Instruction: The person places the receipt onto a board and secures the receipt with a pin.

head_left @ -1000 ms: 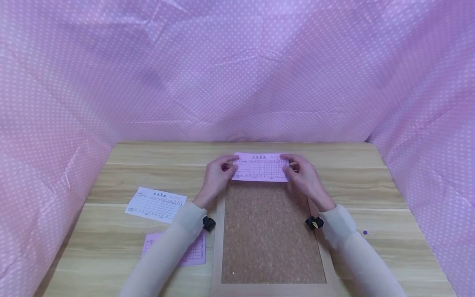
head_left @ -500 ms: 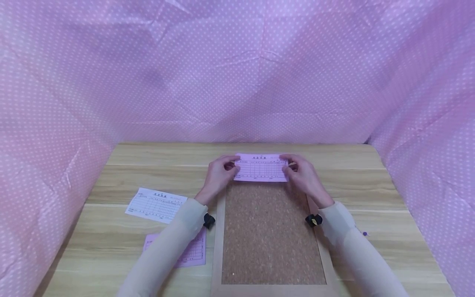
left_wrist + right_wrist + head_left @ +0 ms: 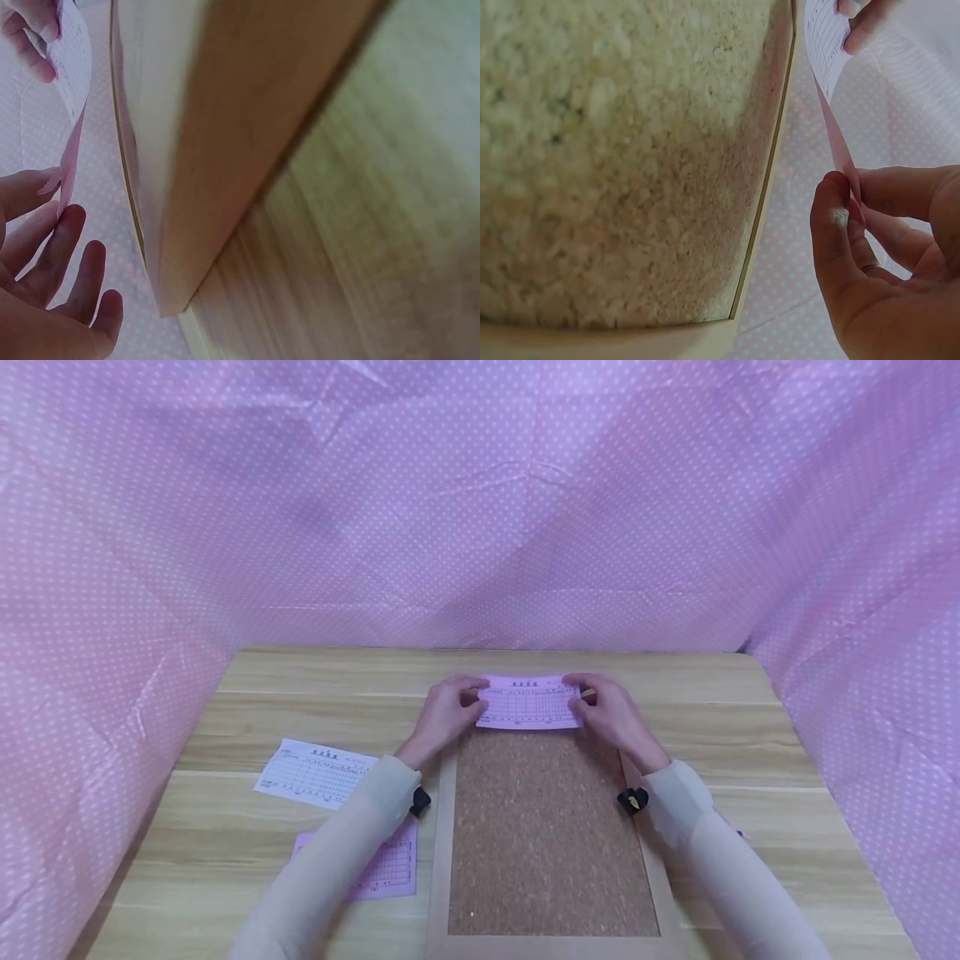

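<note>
Thin, bowed pink paper (image 3: 528,703) — your outstretched left hand (image 3: 446,715) and right hand (image 3: 613,715) pinch its opposite ends, grainy, wood-framed corkboard (image 3: 551,839) below your grip.

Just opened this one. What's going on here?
A person holds up a pink printed slip, pinching one end with the left hand and the other with the right hand. In the head view it covers the far end of a framed corkboard; the wrist views show it held clear of the board. A white slip and a second pink slip lie on the table, both partly behind the left sleeve.
</note>
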The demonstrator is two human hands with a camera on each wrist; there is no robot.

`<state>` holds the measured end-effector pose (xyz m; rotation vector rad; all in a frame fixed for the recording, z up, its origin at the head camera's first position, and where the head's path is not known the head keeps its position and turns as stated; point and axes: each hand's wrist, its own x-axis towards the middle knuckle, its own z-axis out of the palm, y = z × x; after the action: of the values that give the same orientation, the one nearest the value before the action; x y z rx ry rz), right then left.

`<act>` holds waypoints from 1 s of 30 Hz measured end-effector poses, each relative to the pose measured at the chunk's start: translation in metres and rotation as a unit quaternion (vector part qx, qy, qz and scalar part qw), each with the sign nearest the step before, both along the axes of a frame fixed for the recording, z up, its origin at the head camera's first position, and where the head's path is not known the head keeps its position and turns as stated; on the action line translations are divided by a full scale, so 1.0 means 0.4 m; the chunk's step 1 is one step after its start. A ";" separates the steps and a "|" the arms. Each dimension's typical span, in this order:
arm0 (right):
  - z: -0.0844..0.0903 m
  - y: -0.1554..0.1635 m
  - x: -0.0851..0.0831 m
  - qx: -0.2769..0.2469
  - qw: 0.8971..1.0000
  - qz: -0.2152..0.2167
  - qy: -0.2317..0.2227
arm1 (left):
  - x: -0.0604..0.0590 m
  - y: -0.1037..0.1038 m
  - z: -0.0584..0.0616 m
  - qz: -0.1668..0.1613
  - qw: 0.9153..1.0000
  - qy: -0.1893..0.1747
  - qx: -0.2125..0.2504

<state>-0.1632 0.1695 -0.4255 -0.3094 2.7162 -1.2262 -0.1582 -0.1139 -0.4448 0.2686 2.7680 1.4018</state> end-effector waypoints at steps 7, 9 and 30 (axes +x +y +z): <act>-0.005 -0.001 -0.012 0.010 1.000 0.001 -0.024 | -0.009 -0.004 -0.010 -0.010 0.999 -0.001 -0.036; -0.008 -0.001 -0.015 0.012 1.000 0.003 -0.023 | -0.011 -0.004 -0.012 -0.012 0.999 -0.003 -0.044; -0.017 -0.009 -0.046 0.043 0.998 0.002 -0.049 | -0.032 -0.002 -0.010 -0.038 0.995 -0.014 -0.095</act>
<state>-0.1814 0.1659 -0.4322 -0.2387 2.6747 -1.0884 -0.1709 -0.1148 -0.4489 0.3426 2.8092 1.1086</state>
